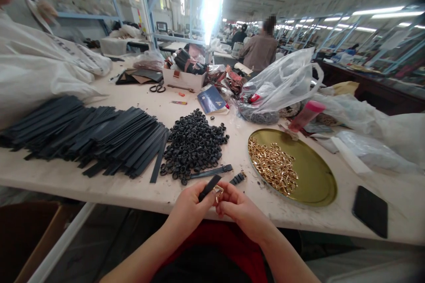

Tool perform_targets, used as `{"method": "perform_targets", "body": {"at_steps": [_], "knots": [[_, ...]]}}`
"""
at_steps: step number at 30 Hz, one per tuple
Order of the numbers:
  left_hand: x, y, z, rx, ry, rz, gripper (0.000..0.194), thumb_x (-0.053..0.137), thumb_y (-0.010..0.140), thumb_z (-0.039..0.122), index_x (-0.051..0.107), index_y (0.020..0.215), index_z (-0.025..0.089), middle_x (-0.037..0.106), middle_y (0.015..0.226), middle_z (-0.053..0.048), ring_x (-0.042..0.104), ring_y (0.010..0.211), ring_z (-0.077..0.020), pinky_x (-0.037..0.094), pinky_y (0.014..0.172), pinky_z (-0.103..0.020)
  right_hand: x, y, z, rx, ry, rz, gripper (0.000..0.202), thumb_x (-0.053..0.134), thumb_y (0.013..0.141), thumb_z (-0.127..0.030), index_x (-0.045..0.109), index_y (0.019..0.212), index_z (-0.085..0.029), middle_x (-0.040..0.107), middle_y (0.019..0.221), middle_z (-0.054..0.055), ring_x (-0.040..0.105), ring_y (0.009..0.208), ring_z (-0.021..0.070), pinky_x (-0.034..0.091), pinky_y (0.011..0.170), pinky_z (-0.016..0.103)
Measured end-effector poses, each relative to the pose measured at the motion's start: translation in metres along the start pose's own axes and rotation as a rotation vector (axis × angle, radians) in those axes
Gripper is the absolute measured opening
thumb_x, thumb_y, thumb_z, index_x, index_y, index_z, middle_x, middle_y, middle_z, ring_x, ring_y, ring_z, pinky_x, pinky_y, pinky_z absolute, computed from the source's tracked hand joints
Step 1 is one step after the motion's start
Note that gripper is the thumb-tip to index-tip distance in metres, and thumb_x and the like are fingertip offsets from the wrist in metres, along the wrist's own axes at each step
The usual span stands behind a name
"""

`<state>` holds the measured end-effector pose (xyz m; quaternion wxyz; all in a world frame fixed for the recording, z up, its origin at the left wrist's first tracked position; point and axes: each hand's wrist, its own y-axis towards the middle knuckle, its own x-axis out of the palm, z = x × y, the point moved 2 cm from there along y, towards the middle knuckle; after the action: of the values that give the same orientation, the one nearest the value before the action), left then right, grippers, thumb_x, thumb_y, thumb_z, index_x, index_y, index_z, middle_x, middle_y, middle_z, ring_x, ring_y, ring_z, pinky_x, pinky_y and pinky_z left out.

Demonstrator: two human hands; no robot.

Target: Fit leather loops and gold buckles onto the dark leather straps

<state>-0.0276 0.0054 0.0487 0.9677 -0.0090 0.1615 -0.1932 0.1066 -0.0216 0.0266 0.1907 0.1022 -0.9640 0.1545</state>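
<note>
My left hand (191,207) grips a black strap (210,185) near the table's front edge. Closed in a pinch, my right hand (237,205) holds a gold buckle (218,190) against the strap's end. Just beyond my hands lie a finished-looking black strap piece (212,171) and a short dark piece with a gold buckle (238,178). A heap of small black loops (195,143) rises past them. To its left spreads a pile of flat black straps (109,137). Many gold buckles (274,163) cover the left part of a round gold tray (315,174).
A black phone (370,211) lies at the right edge. Behind are a blue booklet (212,99), scissors (157,87), a white box (184,79), a clear plastic bag (282,86) and a pink-capped bottle (306,116). White sacks (36,62) stand at left. Other people sit farther back.
</note>
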Motion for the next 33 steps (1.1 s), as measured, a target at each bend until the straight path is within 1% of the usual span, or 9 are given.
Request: {"method": "perform_targets", "body": {"at_steps": [4, 10, 14, 19, 22, 26, 29, 31, 33], "knots": [[-0.002, 0.006, -0.004, -0.01, 0.033, -0.043, 0.021, 0.046, 0.08, 0.03, 0.063, 0.079, 0.018, 0.066, 0.078, 0.0, 0.058, 0.075, -0.0165, 0.041, 0.069, -0.021, -0.003, 0.008, 0.005, 0.03, 0.046, 0.013, 0.04, 0.066, 0.065, -0.019, 0.054, 0.104, -0.021, 0.059, 0.069, -0.003, 0.051, 0.058, 0.0085, 0.039, 0.054, 0.019], [0.002, 0.019, -0.016, -0.071, 0.048, -0.106, 0.022, 0.044, 0.077, 0.024, 0.063, 0.086, 0.017, 0.065, 0.078, 0.001, 0.056, 0.074, -0.0159, 0.04, 0.067, -0.021, -0.014, 0.021, 0.02, -0.092, -0.058, 0.165, 0.034, 0.068, 0.067, -0.028, 0.056, 0.099, -0.021, 0.058, 0.061, -0.005, 0.05, 0.053, 0.0085, 0.039, 0.052, 0.02], [0.004, 0.024, -0.023, -0.091, 0.077, -0.159, 0.021, 0.043, 0.079, 0.029, 0.059, 0.078, 0.016, 0.06, 0.072, 0.001, 0.052, 0.068, -0.014, 0.038, 0.062, -0.021, -0.021, 0.026, 0.025, -0.121, -0.09, 0.262, 0.025, 0.07, 0.065, -0.029, 0.064, 0.086, -0.017, 0.057, 0.058, -0.004, 0.05, 0.054, 0.0089, 0.042, 0.054, 0.022], [-0.001, 0.016, -0.027, -0.157, 0.186, -0.181, 0.032, 0.03, 0.087, 0.038, 0.05, 0.075, 0.017, 0.05, 0.061, 0.003, 0.048, 0.059, -0.0123, 0.034, 0.057, -0.022, -0.024, 0.025, 0.027, 0.055, 0.355, 0.408, 0.024, 0.075, 0.06, -0.026, 0.063, 0.08, -0.019, 0.061, 0.07, -0.004, 0.053, 0.055, 0.0056, 0.047, 0.055, 0.018], [-0.002, 0.009, -0.022, -0.117, 0.274, -0.242, 0.027, 0.033, 0.087, 0.034, 0.051, 0.076, 0.018, 0.054, 0.068, 0.002, 0.049, 0.065, -0.0134, 0.033, 0.06, -0.023, -0.015, 0.021, 0.031, 0.141, 0.514, 0.382, 0.027, 0.077, 0.057, -0.024, 0.062, 0.079, -0.02, 0.059, 0.067, -0.005, 0.053, 0.053, 0.0039, 0.046, 0.052, 0.015], [0.001, 0.004, -0.011, -0.076, 0.316, -0.295, 0.025, 0.033, 0.086, 0.029, 0.05, 0.071, 0.018, 0.054, 0.068, 0.001, 0.048, 0.065, -0.0133, 0.033, 0.059, -0.023, -0.003, 0.011, 0.034, 0.022, 0.333, 0.337, 0.021, 0.073, 0.063, -0.028, 0.06, 0.077, -0.018, 0.059, 0.067, -0.004, 0.05, 0.052, 0.0048, 0.044, 0.05, 0.016], [0.003, -0.001, -0.005, -0.071, 0.26, -0.284, 0.015, 0.038, 0.082, 0.024, 0.049, 0.073, 0.018, 0.055, 0.069, 0.002, 0.049, 0.065, -0.0127, 0.034, 0.059, -0.022, -0.002, 0.001, 0.031, -0.147, 0.079, 0.424, 0.019, 0.069, 0.068, -0.031, 0.058, 0.076, -0.018, 0.059, 0.064, -0.004, 0.051, 0.055, 0.0068, 0.044, 0.055, 0.019], [0.004, -0.006, -0.002, -0.075, 0.195, -0.274, 0.012, 0.04, 0.081, 0.023, 0.049, 0.075, 0.018, 0.055, 0.069, 0.003, 0.05, 0.066, -0.0123, 0.035, 0.062, -0.022, -0.002, -0.005, 0.029, -0.197, -0.013, 0.46, 0.019, 0.067, 0.069, -0.033, 0.057, 0.077, -0.019, 0.058, 0.062, -0.005, 0.051, 0.056, 0.0082, 0.044, 0.057, 0.021], [0.005, -0.012, -0.002, -0.085, 0.137, -0.26, 0.015, 0.039, 0.083, 0.026, 0.049, 0.075, 0.017, 0.055, 0.066, 0.003, 0.05, 0.065, -0.0119, 0.036, 0.063, -0.022, 0.001, -0.01, 0.029, -0.205, -0.035, 0.412, 0.019, 0.066, 0.07, -0.033, 0.055, 0.078, -0.019, 0.058, 0.065, -0.004, 0.051, 0.058, 0.0094, 0.044, 0.057, 0.022]]}}
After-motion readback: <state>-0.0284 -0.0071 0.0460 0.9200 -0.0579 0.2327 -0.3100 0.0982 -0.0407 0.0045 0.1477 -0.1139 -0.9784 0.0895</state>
